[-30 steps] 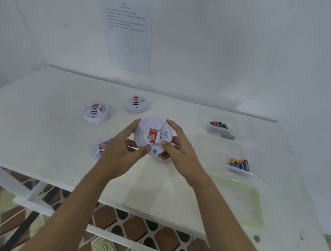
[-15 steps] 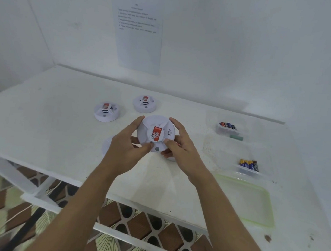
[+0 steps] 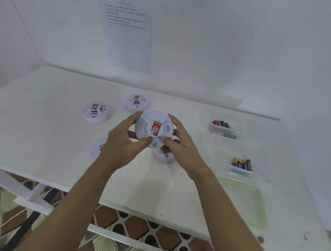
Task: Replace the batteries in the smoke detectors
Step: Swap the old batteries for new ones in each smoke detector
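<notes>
A round white smoke detector [image 3: 154, 127] with a red label is held above the white table [image 3: 43, 128], face up toward me. My left hand [image 3: 124, 142] grips its left rim and my right hand [image 3: 181, 144] grips its right rim, both thumbs near the small button. Two more detectors [image 3: 96, 112] [image 3: 136, 103] lie at the back left. Another detector [image 3: 97, 150] is half hidden under my left hand, and one more [image 3: 165, 156] peeks out below my right hand. Batteries [image 3: 220, 123] sit in a clear box at the right, other batteries [image 3: 242, 164] in a nearer one.
A loose green battery [image 3: 230, 136] lies beside the far box. A clear lid with a green rim [image 3: 247, 201] rests at the front right. A printed sheet [image 3: 128, 30] hangs on the back wall. Walls close the table at left, back and right.
The held detector has turned slightly between my hands and stays raised. The view has shifted a little; the table objects keep their places.
</notes>
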{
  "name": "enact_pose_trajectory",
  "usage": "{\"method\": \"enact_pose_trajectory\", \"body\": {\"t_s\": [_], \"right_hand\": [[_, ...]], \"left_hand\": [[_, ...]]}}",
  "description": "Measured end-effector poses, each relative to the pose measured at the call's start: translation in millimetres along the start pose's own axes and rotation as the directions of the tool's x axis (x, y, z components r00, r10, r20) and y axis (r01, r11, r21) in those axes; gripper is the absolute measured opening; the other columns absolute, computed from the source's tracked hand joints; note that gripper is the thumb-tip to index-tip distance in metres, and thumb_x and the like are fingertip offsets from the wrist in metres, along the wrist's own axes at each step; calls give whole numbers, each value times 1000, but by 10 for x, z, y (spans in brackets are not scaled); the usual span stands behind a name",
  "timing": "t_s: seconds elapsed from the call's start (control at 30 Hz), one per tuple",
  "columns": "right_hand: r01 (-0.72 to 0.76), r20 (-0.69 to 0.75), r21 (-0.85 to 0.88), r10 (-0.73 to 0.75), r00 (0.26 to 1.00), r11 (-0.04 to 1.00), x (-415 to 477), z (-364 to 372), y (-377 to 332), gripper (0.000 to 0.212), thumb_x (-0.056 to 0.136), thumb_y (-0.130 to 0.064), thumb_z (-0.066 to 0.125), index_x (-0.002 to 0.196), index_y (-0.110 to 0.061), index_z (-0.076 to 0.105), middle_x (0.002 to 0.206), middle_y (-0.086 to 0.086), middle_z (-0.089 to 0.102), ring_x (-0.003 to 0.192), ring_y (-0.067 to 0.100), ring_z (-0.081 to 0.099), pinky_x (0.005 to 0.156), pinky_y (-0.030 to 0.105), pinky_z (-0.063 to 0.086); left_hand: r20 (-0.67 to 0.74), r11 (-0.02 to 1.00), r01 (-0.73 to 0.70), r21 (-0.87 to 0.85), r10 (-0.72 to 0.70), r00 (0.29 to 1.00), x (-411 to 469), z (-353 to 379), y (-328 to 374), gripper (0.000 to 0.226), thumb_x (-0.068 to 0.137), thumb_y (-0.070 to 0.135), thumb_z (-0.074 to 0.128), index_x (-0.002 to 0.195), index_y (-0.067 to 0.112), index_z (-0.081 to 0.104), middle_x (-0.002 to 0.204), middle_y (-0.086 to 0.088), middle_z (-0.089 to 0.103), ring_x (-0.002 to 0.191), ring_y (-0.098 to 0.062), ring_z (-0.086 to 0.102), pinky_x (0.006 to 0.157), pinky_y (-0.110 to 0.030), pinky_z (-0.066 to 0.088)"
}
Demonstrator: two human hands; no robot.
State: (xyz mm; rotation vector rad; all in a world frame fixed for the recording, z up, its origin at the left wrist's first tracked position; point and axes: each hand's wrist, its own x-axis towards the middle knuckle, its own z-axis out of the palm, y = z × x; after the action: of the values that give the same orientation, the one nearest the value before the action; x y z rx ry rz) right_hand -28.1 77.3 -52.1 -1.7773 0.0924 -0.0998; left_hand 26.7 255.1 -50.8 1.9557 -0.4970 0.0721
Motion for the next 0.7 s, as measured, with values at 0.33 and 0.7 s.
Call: {"method": "enact_pose_trajectory", "body": {"t_s": [0.33,0.7], "right_hand": [[10,14,-11,-10,1000,1000,259,-395,60,51,102,-23,57,148,-35,39,128,-3,61,110,16,64,95,36,58],[-7,25,-57,8,1000,998,529,-736,183,62,100,-29,61,153,-35,30,128,-1,66,86,12,71,94,40,57]], "left_hand": [[4,1000,20,7,-20,1000,299,293,70,67,80,31,79,140,30,49,130,19,60,104,0,61,77,-13,51],[-25,989,140,-54,-142,990,588,525,121,65,80,31,80,131,38,40,117,22,54,86,-5,67,77,-24,56]]}}
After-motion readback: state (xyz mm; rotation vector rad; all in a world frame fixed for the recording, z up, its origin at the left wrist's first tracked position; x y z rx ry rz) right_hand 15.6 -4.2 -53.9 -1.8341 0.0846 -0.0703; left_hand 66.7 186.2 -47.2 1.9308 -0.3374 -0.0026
